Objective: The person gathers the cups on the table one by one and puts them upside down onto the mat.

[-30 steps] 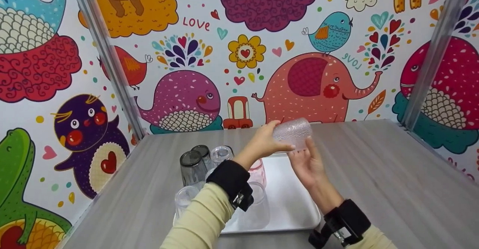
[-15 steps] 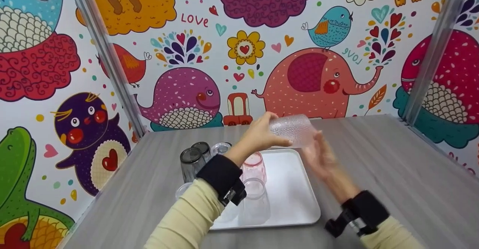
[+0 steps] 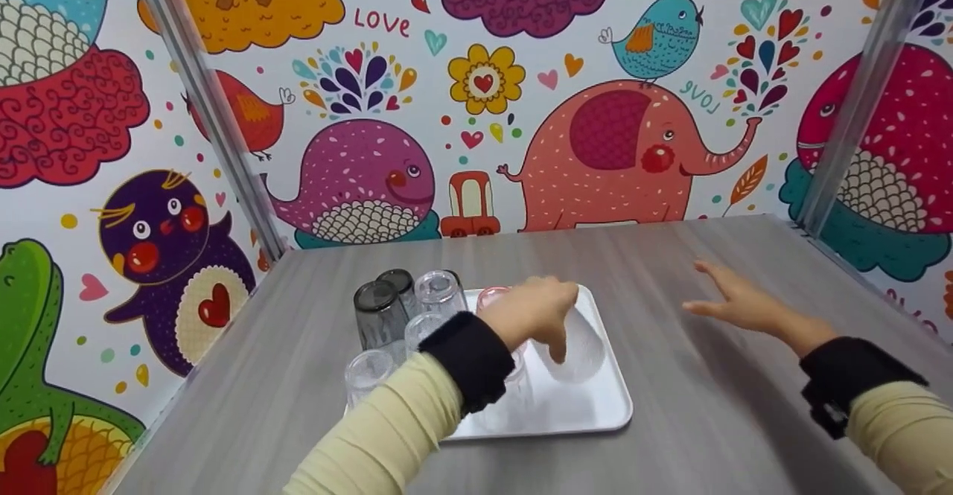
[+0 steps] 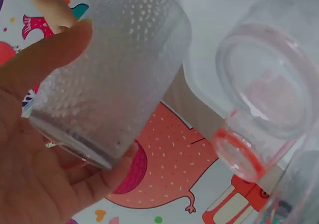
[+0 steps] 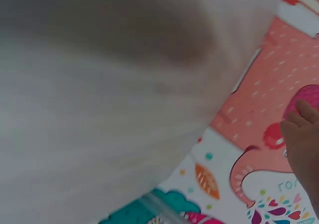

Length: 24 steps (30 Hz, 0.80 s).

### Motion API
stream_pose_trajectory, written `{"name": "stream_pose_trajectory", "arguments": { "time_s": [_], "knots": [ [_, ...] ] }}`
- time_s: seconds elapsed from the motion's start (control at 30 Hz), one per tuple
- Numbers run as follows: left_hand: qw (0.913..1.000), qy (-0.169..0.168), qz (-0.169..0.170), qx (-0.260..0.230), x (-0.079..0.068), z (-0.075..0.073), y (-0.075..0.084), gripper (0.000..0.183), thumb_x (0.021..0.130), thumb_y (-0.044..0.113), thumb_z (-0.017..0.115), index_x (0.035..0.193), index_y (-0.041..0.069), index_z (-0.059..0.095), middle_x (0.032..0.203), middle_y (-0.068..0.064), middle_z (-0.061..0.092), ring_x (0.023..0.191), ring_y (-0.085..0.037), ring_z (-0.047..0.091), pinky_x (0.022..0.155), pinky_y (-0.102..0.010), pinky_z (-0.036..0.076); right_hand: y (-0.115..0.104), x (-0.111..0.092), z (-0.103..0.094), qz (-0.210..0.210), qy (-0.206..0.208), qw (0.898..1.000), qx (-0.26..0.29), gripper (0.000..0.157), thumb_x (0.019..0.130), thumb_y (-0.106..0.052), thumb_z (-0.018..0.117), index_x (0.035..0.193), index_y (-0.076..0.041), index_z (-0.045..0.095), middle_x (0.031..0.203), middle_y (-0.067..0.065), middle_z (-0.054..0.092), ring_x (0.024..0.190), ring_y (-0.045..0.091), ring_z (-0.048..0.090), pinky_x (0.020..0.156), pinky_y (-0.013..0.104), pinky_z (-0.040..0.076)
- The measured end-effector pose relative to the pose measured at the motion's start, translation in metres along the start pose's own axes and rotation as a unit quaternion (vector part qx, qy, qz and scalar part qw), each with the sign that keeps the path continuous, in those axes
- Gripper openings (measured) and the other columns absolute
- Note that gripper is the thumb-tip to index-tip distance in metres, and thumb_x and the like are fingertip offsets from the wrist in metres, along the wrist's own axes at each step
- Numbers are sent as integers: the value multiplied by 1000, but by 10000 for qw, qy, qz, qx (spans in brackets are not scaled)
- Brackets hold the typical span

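My left hand [image 3: 532,315] grips a clear, pebble-textured drinking glass [image 3: 582,353] by its base end, thumb on one side and fingers on the other. The glass is tilted over the right part of a white tray [image 3: 622,398]. Seen from the left wrist, the bumpy wall of the glass [image 4: 117,69] fills the middle of the view. A pink-tinted glass [image 4: 239,154] and a smooth clear glass [image 4: 264,79] stand close by on the tray, partly hidden by my left hand and wrist in the head view. My right hand [image 3: 744,307] hovers, fingers extended, over the table right of the tray.
Upside-down glasses crowd the tray's left side: smoky grey ones [image 3: 378,320] at the back, clear ones [image 3: 441,294] beside and in front of them. The grey wood-look table [image 3: 692,420] meets cartoon-printed wall panels [image 3: 476,145] with metal corner posts.
Both hands were at the textured glass. The right hand has let go and swung right; the left has lowered the glass toward the tray and turned it from sideways to mouth-down tilt.
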<state>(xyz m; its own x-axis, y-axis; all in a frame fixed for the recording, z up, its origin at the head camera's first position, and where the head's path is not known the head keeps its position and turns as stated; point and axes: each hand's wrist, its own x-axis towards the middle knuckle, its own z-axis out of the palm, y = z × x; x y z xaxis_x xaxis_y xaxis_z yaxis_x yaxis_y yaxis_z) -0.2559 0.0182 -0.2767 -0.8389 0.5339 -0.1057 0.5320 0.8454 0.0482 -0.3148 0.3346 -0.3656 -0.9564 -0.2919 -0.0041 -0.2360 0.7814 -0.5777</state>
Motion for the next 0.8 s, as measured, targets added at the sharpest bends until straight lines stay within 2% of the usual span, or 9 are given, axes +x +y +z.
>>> {"name": "stream_pose_trajectory", "arguments": {
  "time_s": [0.1,0.2,0.33,0.47,0.57,0.8],
  "knots": [
    [9969,-101,66,776,5,15,9,50,57,24,86,96,12,58,94,-5,61,88,-23,56,73,-31,47,20,-7,-4,-15,-132,9971,-743,93,82,-55,55,140,8,18,141,35,20,126,52,20,96,68,19],
    [9927,-174,117,1187,8,28,17,47,56,25,87,93,13,60,93,-4,61,87,-22,56,71,-30,46,37,-12,-7,100,-214,9925,-1199,93,82,-58,53,138,9,20,139,37,23,125,53,22,97,67,19],
    [9866,-285,228,1591,9,42,27,45,55,25,87,91,16,62,91,-2,61,85,-20,55,69,-29,45,53,-19,-11,219,-192,9897,-1403,89,86,-53,52,136,13,21,136,40,23,123,55,21,97,67,19],
    [9756,-375,265,2145,10,52,32,46,55,28,87,93,19,64,91,0,61,83,-18,54,66,-28,44,61,-23,-14,285,-90,9909,-1312,88,86,-52,51,136,14,20,135,42,21,122,56,20,96,68,18],
    [9722,-424,177,2297,12,56,32,47,55,29,87,95,20,64,92,0,61,83,-17,54,66,-28,43,61,-24,-15,320,-72,9913,-1275,92,85,-57,50,137,13,20,136,41,20,122,55,19,95,68,18],
    [9724,-568,89,2260,17,58,33,42,59,26,85,95,19,65,93,-2,62,84,-18,54,69,-28,43,57,-23,-16,248,1,9909,-1324,94,84,-60,49,137,12,20,137,40,21,123,54,20,96,68,19]
  ]
}}
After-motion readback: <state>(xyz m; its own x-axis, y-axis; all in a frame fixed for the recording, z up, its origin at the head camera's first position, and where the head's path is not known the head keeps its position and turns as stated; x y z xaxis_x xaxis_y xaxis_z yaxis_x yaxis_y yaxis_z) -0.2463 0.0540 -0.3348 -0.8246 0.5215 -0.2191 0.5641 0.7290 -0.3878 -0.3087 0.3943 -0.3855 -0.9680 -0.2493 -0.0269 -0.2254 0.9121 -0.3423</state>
